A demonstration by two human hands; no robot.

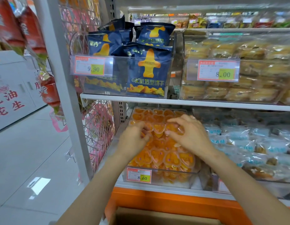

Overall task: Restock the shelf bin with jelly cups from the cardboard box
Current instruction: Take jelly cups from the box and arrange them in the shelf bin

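Note:
A clear shelf bin [173, 177] on the lower shelf is heaped with orange heart-shaped jelly cups [163, 157]. Both my hands are over the pile, near its middle. My left hand [133, 138] has its fingers curled round jelly cups at the pile's left side. My right hand [188, 133] reaches in from the right, fingers bent, pinching a jelly cup [173, 128]. The open cardboard box [157, 215] lies below at the frame's bottom edge; its inside is hidden.
A price tag reading 8.60 [139, 175] is on the bin's front. Blue-packed snacks [248, 143] fill the bin to the right. The shelf above [173, 101] holds dark blue biscuit bags [147, 70] and wrapped cakes [238, 88]. A white upright post [66, 88] and tiled floor lie left.

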